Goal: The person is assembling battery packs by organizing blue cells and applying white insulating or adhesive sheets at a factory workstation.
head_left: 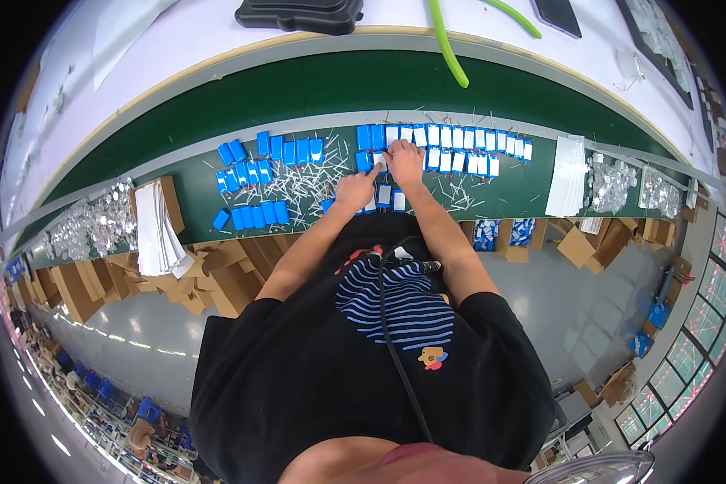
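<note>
My left hand [355,190] points its index finger onto a white pad [380,162] that lies on a blue battery pack in the second row; its other fingers are curled. Right beside it, my right hand [406,163] bends over the same spot, fingers drawn together near the pad's upper edge. What sits between those fingers is hidden. Blue battery packs with white pads [458,139] run in two rows to the right. Plain blue packs [363,135] stand at the rows' left end. A few padded packs [384,196] lie below my hands.
More plain blue packs [258,214] lie in groups at left, amid scattered white strips [298,181]. White sheets [156,230] hang over the near left edge, and others [567,173] lie right. Heaps of clear plastic pieces [97,222] occupy both ends. Cardboard boxes [518,242] line the near edge.
</note>
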Demonstrator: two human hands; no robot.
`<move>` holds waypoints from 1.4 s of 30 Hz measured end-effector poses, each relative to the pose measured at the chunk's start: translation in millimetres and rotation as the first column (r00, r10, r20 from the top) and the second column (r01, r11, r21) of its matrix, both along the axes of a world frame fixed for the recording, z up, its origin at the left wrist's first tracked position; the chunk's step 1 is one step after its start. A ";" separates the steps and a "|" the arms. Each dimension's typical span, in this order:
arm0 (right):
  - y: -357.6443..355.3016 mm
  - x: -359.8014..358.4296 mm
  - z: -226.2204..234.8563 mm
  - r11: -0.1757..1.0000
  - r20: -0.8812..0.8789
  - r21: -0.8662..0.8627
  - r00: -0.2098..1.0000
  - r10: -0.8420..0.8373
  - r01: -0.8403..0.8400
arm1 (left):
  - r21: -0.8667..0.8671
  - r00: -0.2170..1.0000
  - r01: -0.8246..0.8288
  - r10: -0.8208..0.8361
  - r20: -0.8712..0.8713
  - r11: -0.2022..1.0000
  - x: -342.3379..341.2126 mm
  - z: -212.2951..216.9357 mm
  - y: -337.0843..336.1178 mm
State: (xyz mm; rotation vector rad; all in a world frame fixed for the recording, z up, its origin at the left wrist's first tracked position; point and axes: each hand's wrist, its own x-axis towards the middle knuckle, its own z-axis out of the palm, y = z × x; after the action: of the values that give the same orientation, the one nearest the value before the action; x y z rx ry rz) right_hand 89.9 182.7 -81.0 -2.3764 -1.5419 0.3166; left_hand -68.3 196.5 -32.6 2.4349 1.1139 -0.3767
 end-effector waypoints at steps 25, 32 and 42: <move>-288.8 107.4 -12.6 0.655 -0.534 -0.214 0.475 -0.700 0.725 | 0.334 0.928 0.304 -0.357 0.108 0.892 -3.7 -50.4 -8.1; -423.2 105.5 -119.0 0.481 -0.627 -0.522 0.065 -0.776 0.704 | 0.325 0.925 0.179 -0.271 0.267 0.929 4.6 -19.8 -24.3; -346.7 290.7 -42.7 0.579 -0.246 -0.052 0.551 -0.797 0.814 | 0.245 0.920 -0.265 0.168 0.353 0.933 -21.0 -44.5 -136.8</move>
State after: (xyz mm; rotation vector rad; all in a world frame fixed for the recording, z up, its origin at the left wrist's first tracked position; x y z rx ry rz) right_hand 380.6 -164.0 -123.8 -2.5650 -0.2140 0.3037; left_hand -89.4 59.7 -77.1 2.4541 1.3447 0.2753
